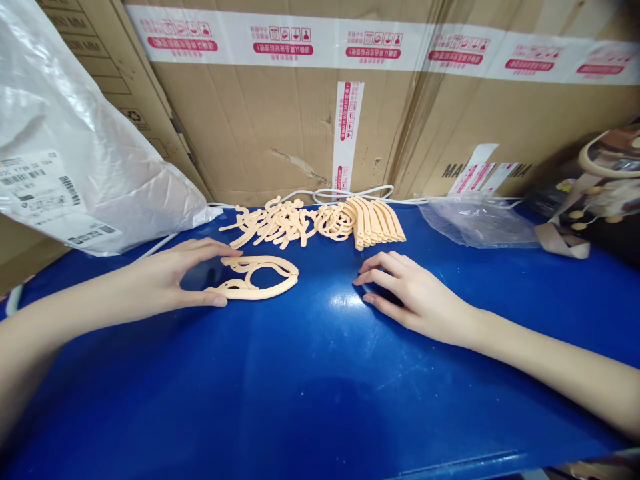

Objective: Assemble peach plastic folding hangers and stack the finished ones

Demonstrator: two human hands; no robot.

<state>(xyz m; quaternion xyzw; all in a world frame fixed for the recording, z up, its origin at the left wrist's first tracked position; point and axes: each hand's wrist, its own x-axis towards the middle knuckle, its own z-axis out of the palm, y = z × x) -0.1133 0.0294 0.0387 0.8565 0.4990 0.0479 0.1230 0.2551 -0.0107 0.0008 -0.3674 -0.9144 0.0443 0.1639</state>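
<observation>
A cream plastic folding hanger (273, 292) lies on the blue table (300, 393), its arms folded in toward each other. My left hand (165, 277) has it by the left end, thumb on the near arm and fingers on the far one. To the right, my right hand (415, 293) rests on the table with its fingers loosely bent and apart, holding nothing. Beyond the hands are loose cream parts: a heap of curved hook pieces (283, 223), a cluster of rounded pieces (336, 221), and a neat row of curved arm pieces (377, 223).
Tall cardboard boxes (250, 127) stand along the back edge. A white plastic parcel bag (90, 147) leans at the left. A white cable (360, 193) runs behind the parts. At right lie a clear plastic bag (480, 223) and a dark bag with a beige strap (565, 230).
</observation>
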